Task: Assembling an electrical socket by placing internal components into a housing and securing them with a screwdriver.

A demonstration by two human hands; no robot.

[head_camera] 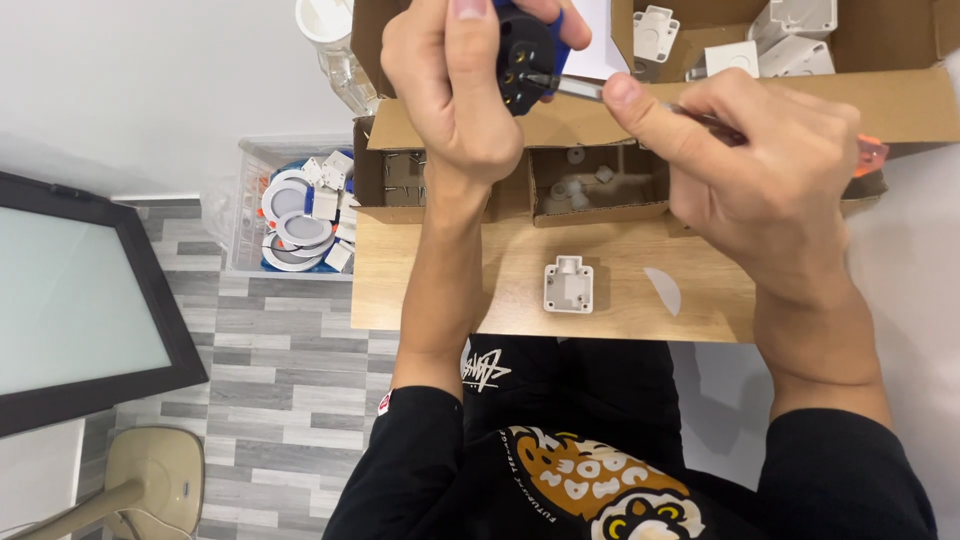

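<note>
My left hand (pixel 455 85) grips a round black and blue plug-like part (pixel 527 50) near the top of the view, its face with small holes turned toward me. My right hand (pixel 755 165) holds a screwdriver (pixel 578 88) with an orange handle end (pixel 872 152); its metal tip touches the face of the black part. Both hands hover over open cardboard boxes. Below them, a white square plastic housing (pixel 568 285) lies on the wooden table (pixel 500 300).
Cardboard boxes (pixel 600 185) with small compartments hold screws and white fittings. A bigger box (pixel 790 45) behind holds white plastic housings. A clear bin (pixel 295 210) of round light fittings stands on the floor at left, beside a black-framed panel (pixel 80 300) and a beige stand (pixel 150 490).
</note>
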